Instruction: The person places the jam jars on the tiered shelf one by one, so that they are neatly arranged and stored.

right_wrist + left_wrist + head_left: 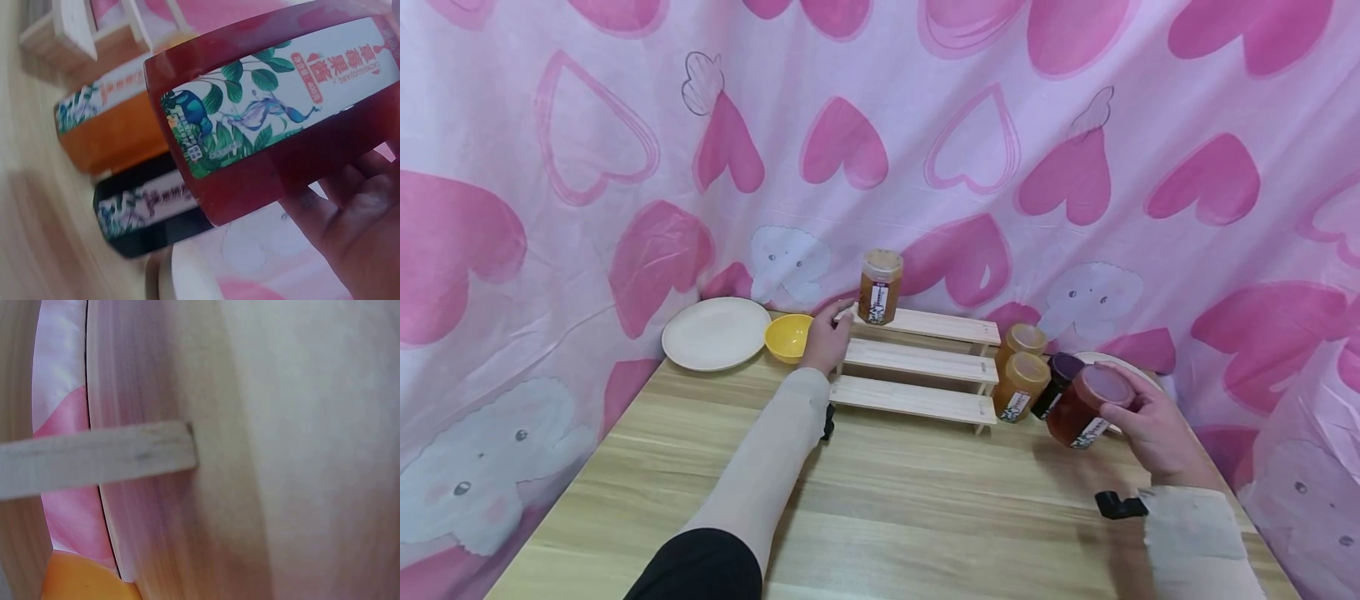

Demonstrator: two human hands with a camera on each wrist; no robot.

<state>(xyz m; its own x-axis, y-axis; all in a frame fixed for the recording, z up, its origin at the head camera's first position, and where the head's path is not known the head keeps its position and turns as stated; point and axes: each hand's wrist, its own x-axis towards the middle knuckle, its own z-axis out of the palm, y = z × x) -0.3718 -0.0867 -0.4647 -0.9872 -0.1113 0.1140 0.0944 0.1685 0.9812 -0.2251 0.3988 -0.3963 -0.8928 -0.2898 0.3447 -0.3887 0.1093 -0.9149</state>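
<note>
My right hand (1161, 429) grips a red jam jar (1086, 408) with a pale lid, tilted and held up over the table's right side. In the right wrist view the jar (269, 119) shows a leafy white label, and fingers wrap its underside. My left hand (829, 340) holds the left end of a three-step wooden shelf rack (917, 358) at its top step. An amber jar (880, 287) stands on that top step, just right of the left fingers. The left wrist view shows rack wood (100, 459) close up, with the hand itself out of sight.
Two amber jars (1022, 387) and a dark jar (1056, 383) stand right of the rack. A white plate (1088, 357) lies behind the right hand. At the left are a cream plate (715, 333) and a yellow bowl (786, 337). A pink heart-print curtain (880, 192) hangs behind.
</note>
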